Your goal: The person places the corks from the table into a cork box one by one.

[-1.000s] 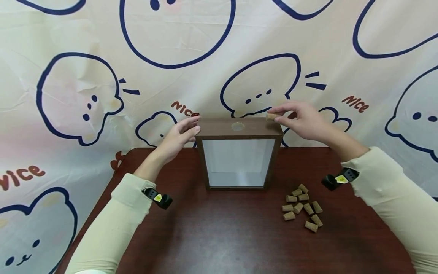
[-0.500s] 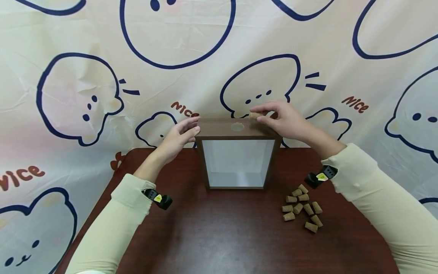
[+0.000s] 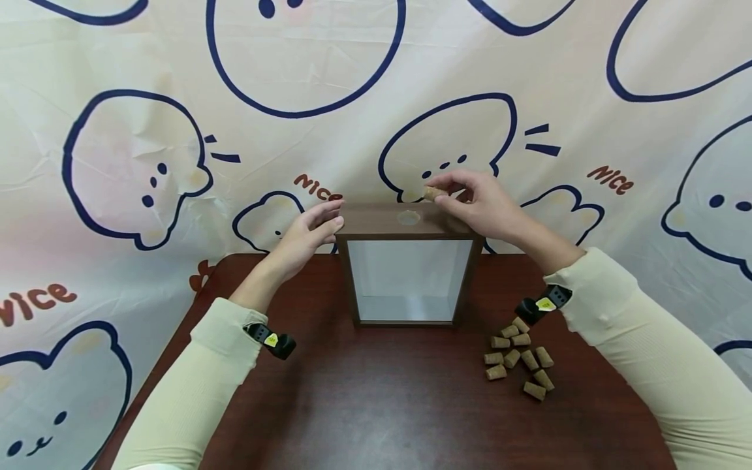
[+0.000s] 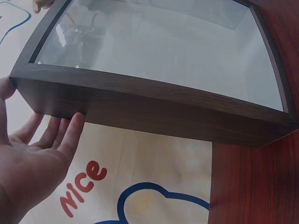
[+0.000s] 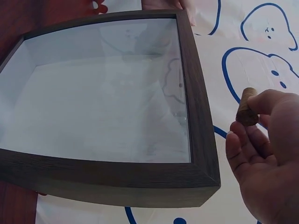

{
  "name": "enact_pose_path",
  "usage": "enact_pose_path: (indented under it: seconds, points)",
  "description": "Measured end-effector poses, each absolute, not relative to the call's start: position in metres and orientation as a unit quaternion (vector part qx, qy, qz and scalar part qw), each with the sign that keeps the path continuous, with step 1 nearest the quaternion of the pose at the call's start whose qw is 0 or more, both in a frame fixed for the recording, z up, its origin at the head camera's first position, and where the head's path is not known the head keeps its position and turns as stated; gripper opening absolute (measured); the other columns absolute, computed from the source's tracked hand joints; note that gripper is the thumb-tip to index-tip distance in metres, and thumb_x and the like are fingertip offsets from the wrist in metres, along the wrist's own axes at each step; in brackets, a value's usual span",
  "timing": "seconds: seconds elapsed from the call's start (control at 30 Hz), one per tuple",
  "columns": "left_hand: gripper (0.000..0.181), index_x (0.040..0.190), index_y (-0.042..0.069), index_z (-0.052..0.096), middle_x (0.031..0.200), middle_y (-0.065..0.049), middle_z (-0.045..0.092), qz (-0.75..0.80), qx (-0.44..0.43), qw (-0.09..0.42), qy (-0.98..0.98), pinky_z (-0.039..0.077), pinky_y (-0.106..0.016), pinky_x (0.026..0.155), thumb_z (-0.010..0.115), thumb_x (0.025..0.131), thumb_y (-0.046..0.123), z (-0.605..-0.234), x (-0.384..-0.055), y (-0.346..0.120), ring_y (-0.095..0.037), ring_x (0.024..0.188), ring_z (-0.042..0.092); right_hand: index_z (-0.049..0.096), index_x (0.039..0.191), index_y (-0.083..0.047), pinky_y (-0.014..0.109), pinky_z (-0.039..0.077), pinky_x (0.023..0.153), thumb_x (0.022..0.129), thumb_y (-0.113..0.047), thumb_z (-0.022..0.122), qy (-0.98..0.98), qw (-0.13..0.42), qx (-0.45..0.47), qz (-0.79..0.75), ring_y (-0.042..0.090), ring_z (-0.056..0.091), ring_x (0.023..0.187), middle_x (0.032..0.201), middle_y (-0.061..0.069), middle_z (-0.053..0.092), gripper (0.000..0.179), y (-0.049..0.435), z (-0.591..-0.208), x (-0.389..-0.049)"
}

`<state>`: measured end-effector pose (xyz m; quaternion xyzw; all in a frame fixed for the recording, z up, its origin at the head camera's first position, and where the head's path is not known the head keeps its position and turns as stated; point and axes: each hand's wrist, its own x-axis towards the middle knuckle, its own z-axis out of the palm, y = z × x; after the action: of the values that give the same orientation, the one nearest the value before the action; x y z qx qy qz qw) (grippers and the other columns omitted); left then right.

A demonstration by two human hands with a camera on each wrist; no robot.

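A dark wooden shadow box (image 3: 376,220) with a clear front stands upright on the table; its top panel has a round hole (image 3: 408,218). My left hand (image 3: 305,234) rests against the box's upper left corner. In the left wrist view its fingers (image 4: 71,137) touch the side wall, fairly straight. Between thumb and fingertips, my right hand (image 3: 484,207) pinches a cork (image 3: 433,193), just above the top panel and a little right of the hole. The right wrist view shows that cork (image 5: 247,107) apart from the box frame (image 5: 198,116).
Several loose corks (image 3: 512,357) lie on the brown table (image 3: 352,405), to the right of the box and in front of it. A cloth backdrop (image 3: 329,150) with cartoon outlines hangs directly behind the table.
My right hand has carried the cork leftward over the top panel, nearer the hole, and slowed; the cork now tilts slightly. The left hand, box and loose corks stay put.
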<state>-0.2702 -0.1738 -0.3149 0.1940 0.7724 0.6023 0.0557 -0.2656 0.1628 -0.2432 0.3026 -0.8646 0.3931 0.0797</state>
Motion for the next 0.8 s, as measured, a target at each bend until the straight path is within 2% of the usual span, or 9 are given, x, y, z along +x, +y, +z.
enact_pose_path:
  seconds: [0.2,0.57,0.8]
  points:
    - [0.058,0.158,0.009,0.035,0.16,-0.01,0.037,0.605,0.196,0.057,0.77,0.039,-0.05,0.113,0.054,0.106,0.028,-0.3144,-0.2699,-0.1742,-0.027,0.142,0.041,0.066,0.135,-0.01,0.023,0.05,0.085,0.102,-0.009,0.061,-0.854,0.076,0.311,0.411,0.022,0.059,0.105,0.124,0.011,0.067,0.034,0.1614,-0.2449,-0.2663]
    - [0.059,0.158,0.008,0.035,0.16,-0.009,0.037,0.603,0.198,0.054,0.771,0.04,-0.05,0.113,0.054,0.106,0.029,-0.3152,-0.2705,-0.1746,-0.026,0.141,0.042,0.061,0.122,-0.005,0.021,0.051,0.082,0.095,-0.009,0.072,-0.85,0.099,0.299,0.422,0.023,0.064,0.097,0.11,0.011,0.067,0.029,0.1577,-0.2494,-0.2683]
    - [0.059,0.158,0.009,0.035,0.16,-0.008,0.037,0.603,0.196,0.055,0.771,0.04,-0.049,0.113,0.054,0.106,0.03,-0.3151,-0.2707,-0.1739,-0.026,0.141,0.042,0.063,0.129,-0.003,0.022,0.05,0.082,0.096,-0.008,0.071,-0.848,0.091,0.289,0.435,0.023,0.064,0.104,0.115,0.014,0.069,0.034,0.1539,-0.2515,-0.2709]
